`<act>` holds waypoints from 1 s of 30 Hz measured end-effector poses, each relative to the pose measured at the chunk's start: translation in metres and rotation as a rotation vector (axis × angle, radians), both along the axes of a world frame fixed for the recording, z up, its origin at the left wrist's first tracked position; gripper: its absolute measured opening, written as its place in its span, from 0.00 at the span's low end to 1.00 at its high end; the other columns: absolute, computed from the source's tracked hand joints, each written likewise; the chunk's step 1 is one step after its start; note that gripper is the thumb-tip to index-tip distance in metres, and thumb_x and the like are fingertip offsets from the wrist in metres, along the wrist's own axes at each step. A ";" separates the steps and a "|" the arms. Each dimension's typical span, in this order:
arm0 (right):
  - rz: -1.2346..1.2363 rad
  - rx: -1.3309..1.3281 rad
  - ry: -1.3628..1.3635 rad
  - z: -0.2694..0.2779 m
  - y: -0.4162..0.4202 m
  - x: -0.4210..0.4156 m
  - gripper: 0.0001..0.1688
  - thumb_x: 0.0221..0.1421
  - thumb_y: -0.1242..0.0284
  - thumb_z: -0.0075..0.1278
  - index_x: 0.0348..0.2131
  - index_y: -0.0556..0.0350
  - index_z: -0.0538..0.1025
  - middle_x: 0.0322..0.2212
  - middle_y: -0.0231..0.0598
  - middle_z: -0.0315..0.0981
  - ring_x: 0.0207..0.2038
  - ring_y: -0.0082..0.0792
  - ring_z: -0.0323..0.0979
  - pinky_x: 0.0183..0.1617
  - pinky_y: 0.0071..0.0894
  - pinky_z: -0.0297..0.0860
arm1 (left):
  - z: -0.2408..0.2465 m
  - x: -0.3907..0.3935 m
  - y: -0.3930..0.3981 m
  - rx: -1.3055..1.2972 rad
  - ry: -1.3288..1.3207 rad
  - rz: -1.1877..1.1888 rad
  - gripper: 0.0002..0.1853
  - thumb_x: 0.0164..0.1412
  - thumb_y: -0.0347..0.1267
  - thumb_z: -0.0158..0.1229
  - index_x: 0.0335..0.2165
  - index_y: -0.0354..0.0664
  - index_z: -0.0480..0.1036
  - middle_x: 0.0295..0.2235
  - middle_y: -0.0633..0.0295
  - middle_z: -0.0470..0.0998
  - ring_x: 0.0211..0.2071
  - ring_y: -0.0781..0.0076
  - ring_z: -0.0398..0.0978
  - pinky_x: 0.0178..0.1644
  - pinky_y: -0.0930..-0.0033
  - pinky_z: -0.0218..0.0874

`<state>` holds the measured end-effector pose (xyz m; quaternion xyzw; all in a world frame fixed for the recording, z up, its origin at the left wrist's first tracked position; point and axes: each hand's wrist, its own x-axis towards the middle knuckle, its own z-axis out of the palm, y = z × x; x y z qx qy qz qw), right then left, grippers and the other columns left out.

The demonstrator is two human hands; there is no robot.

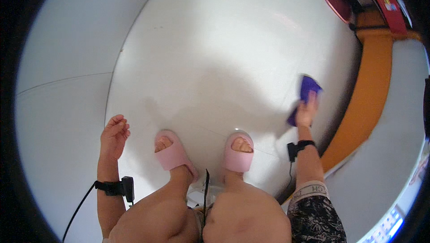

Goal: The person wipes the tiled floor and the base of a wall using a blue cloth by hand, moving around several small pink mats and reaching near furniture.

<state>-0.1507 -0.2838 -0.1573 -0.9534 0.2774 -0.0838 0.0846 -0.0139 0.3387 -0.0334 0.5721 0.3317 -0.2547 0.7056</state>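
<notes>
At the right, my right hand (307,110) presses on a purple cloth (309,86) that lies against the pale, glossy floor (208,41). The hand is slightly blurred, and part of the cloth sticks out on either side of it. My left hand (116,132) is raised at the left, palm turned up and fingers loosely curled, with nothing seen in it. Both wrists carry black straps with small devices and cables. Between the hands are my feet in pink open-toed slippers (171,154), below my bent bare knees.
An orange base panel (366,101) of a grey-white piece of furniture (386,135) curves along the right. A red-backed object (336,1) stands at the upper right. Floor seams run along the left, and a black cable (79,206) hangs by my left forearm.
</notes>
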 end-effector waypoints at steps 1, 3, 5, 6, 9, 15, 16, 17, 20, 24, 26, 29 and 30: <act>-0.210 0.013 0.006 -0.015 -0.033 0.007 0.36 0.49 0.67 0.46 0.57 0.51 0.55 0.57 0.52 0.47 0.59 0.49 0.47 0.62 0.45 0.42 | -0.002 0.006 0.007 0.007 0.031 0.017 0.10 0.52 0.25 0.54 0.35 0.43 0.69 0.30 0.67 0.72 0.30 0.76 0.69 0.34 0.75 0.61; -0.760 -0.071 0.246 -0.039 -0.091 0.035 0.39 0.52 0.55 0.40 0.58 0.49 0.51 0.58 0.56 0.43 0.60 0.49 0.43 0.61 0.50 0.41 | -0.006 0.002 0.004 0.022 0.100 0.055 0.10 0.51 0.24 0.53 0.35 0.42 0.69 0.29 0.67 0.72 0.30 0.75 0.69 0.34 0.74 0.61; -0.781 -0.015 0.232 -0.062 -0.088 0.081 0.42 0.51 0.48 0.35 0.59 0.48 0.48 0.58 0.56 0.40 0.61 0.48 0.41 0.60 0.53 0.42 | -0.013 0.000 0.019 0.042 0.129 0.094 0.09 0.50 0.24 0.53 0.34 0.43 0.69 0.29 0.67 0.72 0.29 0.75 0.70 0.33 0.75 0.62; -0.679 0.016 0.215 -0.055 -0.054 0.120 0.41 0.52 0.49 0.36 0.59 0.50 0.49 0.58 0.55 0.42 0.61 0.47 0.40 0.60 0.52 0.41 | -0.009 -0.008 0.023 0.067 0.150 0.123 0.09 0.51 0.25 0.54 0.34 0.43 0.69 0.29 0.67 0.72 0.29 0.75 0.70 0.32 0.75 0.62; -0.147 -0.230 0.134 -0.077 -0.031 0.206 0.38 0.53 0.54 0.37 0.58 0.55 0.52 0.57 0.50 0.48 0.60 0.47 0.43 0.60 0.52 0.43 | -0.016 -0.016 0.024 0.059 0.174 0.155 0.08 0.52 0.25 0.54 0.34 0.43 0.69 0.29 0.67 0.72 0.29 0.75 0.71 0.32 0.76 0.64; 0.492 -0.222 0.003 -0.052 0.152 0.382 0.33 0.53 0.60 0.37 0.57 0.50 0.56 0.56 0.48 0.52 0.60 0.41 0.46 0.62 0.46 0.41 | -0.015 0.002 0.022 0.096 0.212 0.213 0.08 0.53 0.25 0.52 0.34 0.42 0.69 0.29 0.65 0.72 0.30 0.74 0.71 0.33 0.75 0.63; 0.592 -0.245 0.000 -0.043 0.187 0.387 0.33 0.52 0.62 0.37 0.56 0.50 0.57 0.55 0.46 0.53 0.60 0.39 0.47 0.62 0.45 0.41 | -0.013 0.000 0.020 0.098 0.207 0.213 0.07 0.53 0.25 0.52 0.34 0.42 0.69 0.30 0.65 0.72 0.30 0.74 0.70 0.34 0.75 0.62; 0.716 -0.208 -0.051 -0.046 0.212 0.393 0.32 0.51 0.63 0.39 0.55 0.50 0.58 0.55 0.44 0.54 0.60 0.37 0.46 0.62 0.44 0.41 | -0.011 0.001 0.018 0.093 0.203 0.208 0.07 0.53 0.25 0.51 0.34 0.42 0.69 0.30 0.65 0.71 0.31 0.75 0.70 0.35 0.74 0.62; 0.897 -0.113 -0.113 -0.049 0.284 0.377 0.29 0.50 0.67 0.41 0.53 0.43 0.62 0.54 0.42 0.56 0.57 0.42 0.50 0.62 0.44 0.43 | -0.009 -0.003 0.014 0.090 0.198 0.206 0.07 0.54 0.25 0.51 0.35 0.42 0.69 0.30 0.65 0.71 0.31 0.75 0.70 0.35 0.74 0.62; 0.958 0.090 -0.111 -0.044 0.349 0.330 0.27 0.47 0.71 0.42 0.50 0.39 0.67 0.54 0.37 0.57 0.54 0.51 0.52 0.59 0.46 0.48 | -0.009 -0.003 0.014 0.094 0.193 0.210 0.08 0.53 0.26 0.53 0.35 0.42 0.69 0.30 0.64 0.72 0.31 0.73 0.70 0.33 0.74 0.63; 1.017 0.155 -0.085 -0.046 0.370 0.310 0.27 0.45 0.72 0.44 0.48 0.39 0.68 0.53 0.37 0.58 0.53 0.50 0.54 0.58 0.45 0.51 | -0.008 -0.002 0.012 0.090 0.190 0.203 0.08 0.53 0.26 0.53 0.35 0.42 0.69 0.30 0.64 0.72 0.31 0.73 0.70 0.34 0.74 0.63; 1.142 0.259 -0.062 -0.035 0.397 0.279 0.25 0.42 0.74 0.47 0.44 0.40 0.72 0.51 0.36 0.61 0.50 0.45 0.58 0.54 0.42 0.55 | -0.009 -0.003 0.015 0.047 0.184 0.217 0.09 0.53 0.26 0.53 0.36 0.42 0.69 0.31 0.64 0.72 0.31 0.73 0.70 0.34 0.74 0.62; 1.168 0.326 -0.032 -0.025 0.405 0.266 0.24 0.41 0.75 0.47 0.43 0.40 0.73 0.50 0.35 0.62 0.49 0.44 0.59 0.54 0.41 0.56 | -0.006 -0.002 0.014 0.047 0.180 0.214 0.08 0.53 0.26 0.52 0.36 0.41 0.69 0.31 0.64 0.72 0.31 0.74 0.70 0.35 0.74 0.62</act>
